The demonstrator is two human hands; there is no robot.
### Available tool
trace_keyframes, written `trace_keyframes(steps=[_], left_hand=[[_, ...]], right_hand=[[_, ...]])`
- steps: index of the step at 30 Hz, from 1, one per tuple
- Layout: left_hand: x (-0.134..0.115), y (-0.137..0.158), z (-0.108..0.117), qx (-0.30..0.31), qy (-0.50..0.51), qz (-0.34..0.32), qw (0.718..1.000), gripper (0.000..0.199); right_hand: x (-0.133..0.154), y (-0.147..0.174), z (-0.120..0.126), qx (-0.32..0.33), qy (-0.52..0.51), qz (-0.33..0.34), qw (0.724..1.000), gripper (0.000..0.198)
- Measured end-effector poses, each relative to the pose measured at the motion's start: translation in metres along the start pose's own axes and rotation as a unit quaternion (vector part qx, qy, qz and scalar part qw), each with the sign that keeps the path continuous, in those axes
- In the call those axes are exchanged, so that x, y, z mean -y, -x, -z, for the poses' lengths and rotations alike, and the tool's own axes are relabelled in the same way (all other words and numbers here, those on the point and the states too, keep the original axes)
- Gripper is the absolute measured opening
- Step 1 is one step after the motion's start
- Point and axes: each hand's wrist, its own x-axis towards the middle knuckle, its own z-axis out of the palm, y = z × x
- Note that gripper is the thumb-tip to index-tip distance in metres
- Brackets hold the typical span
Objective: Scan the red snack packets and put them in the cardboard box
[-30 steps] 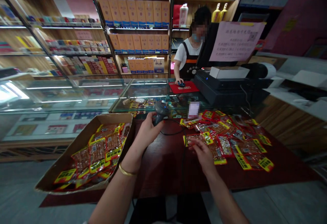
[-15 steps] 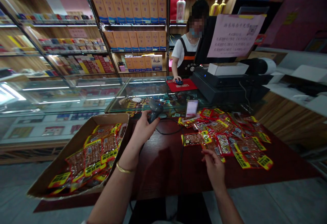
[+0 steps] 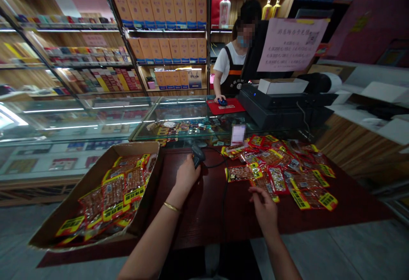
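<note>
My left hand (image 3: 188,175) is wrapped round the handle of a dark barcode scanner (image 3: 198,155), low over the brown tabletop (image 3: 194,212). A black cable (image 3: 225,195) runs across the table. Just in front of the snack packets, my right hand (image 3: 264,212) hovers with loosely bent fingers and nothing visible in it. The nearest packet (image 3: 263,183) lies beyond its fingertips. Red and yellow packets (image 3: 302,182) form a loose spread on the right of the table. More packets (image 3: 113,192) fill an open cardboard box (image 3: 152,186) to the left.
A glass display counter (image 3: 179,112) borders the table's far side. Behind it a person (image 3: 234,65) has a hand on a computer mouse (image 3: 222,102). A monitor with a paper notice (image 3: 290,46) and a black cash drawer (image 3: 281,110) stand at the right.
My left hand has lowered the barcode scanner toward the table and shifted slightly right. My right hand has barely moved, and the packets lie as before.
</note>
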Motion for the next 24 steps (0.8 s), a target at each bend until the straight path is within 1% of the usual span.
trace_keyframes(steps=[9,15,24], left_hand=[[0.007,-0.002,-0.019,0.002,-0.013,-0.017,1.0,0.038],[0.009,-0.001,-0.021,-0.019,-0.029,-0.021,0.999,0.041],[0.019,-0.005,-0.025,-0.038,-0.074,-0.032,0.996,0.044]], right_hand=[[0.003,0.0,0.001,-0.004,0.014,0.003,1.0,0.028],[0.003,0.0,0.002,-0.006,0.02,0.008,1.0,0.028],[0.006,0.001,0.001,0.0,0.013,0.009,1.0,0.028]])
